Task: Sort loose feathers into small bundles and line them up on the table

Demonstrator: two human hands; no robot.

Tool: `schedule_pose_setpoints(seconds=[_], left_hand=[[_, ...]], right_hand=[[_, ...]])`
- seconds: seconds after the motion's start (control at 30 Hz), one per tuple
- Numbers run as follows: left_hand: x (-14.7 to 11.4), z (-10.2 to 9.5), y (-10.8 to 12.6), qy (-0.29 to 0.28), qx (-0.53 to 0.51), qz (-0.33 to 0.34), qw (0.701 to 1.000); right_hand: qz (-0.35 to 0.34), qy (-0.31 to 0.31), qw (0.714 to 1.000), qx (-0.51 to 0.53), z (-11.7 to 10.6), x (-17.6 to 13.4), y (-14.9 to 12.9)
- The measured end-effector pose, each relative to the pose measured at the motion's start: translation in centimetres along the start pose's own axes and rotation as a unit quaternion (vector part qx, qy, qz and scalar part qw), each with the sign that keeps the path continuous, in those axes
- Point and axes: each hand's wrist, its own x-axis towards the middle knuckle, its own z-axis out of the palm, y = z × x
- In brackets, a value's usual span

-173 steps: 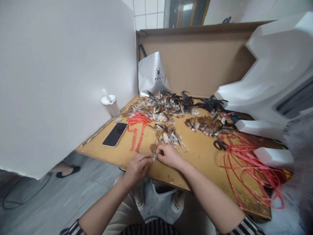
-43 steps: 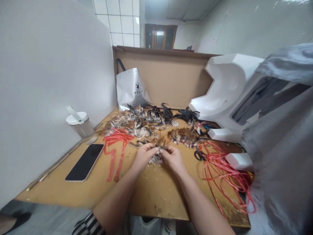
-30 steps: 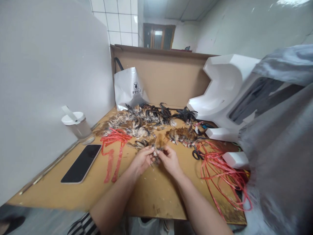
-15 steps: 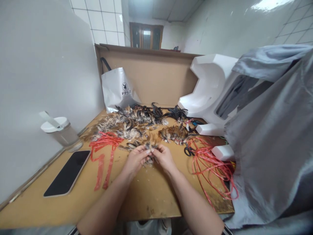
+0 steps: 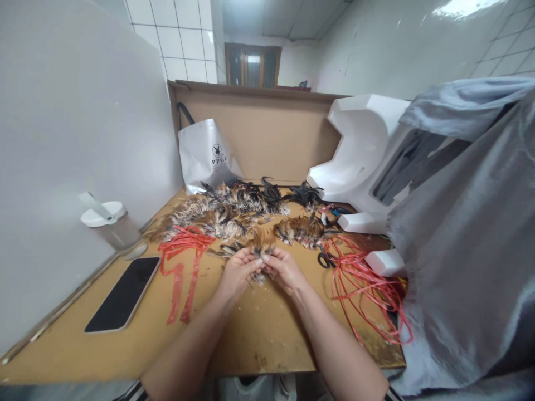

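Brown feathers (image 5: 261, 238) in the left grip (image 5: 239, 271) and right grip (image 5: 285, 269), over a yellowish table (image 5: 263, 328).

1. We see ragged, downy feathers (image 5: 261, 239).
2. We find the red plastic twine (image 5: 349, 262) glossy.
3. We see a smooth, glossy smartphone screen (image 5: 123, 298).
4. We see a scuffed yellow tabletop (image 5: 267, 334).
5. We note creased grey cloth (image 5: 463, 234).

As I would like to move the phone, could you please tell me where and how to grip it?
Grip the phone by its two long edges on its near half, probably coming from above on the near side. It lies flat, screen up, so the slim edges seem the safest grip; the cup stands close to the phone's far end, while bare tabletop borders its near end.
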Motion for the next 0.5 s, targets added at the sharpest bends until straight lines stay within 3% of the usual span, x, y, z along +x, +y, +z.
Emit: schedule_pose_setpoints(seconds=[0.27,0.5], left_hand=[[0.4,-0.7,-0.1,0.029,0.087,-0.026,0.995],[0.5,-1.1,-1.1,0.049,0.147,0.035,0.987]], right_hand=[[-0.040,0.071,0.995,-0.055,-0.4,0.5,0.6],[-0.045,0.111,0.986,-0.113,0.1,0.4,1.2]])
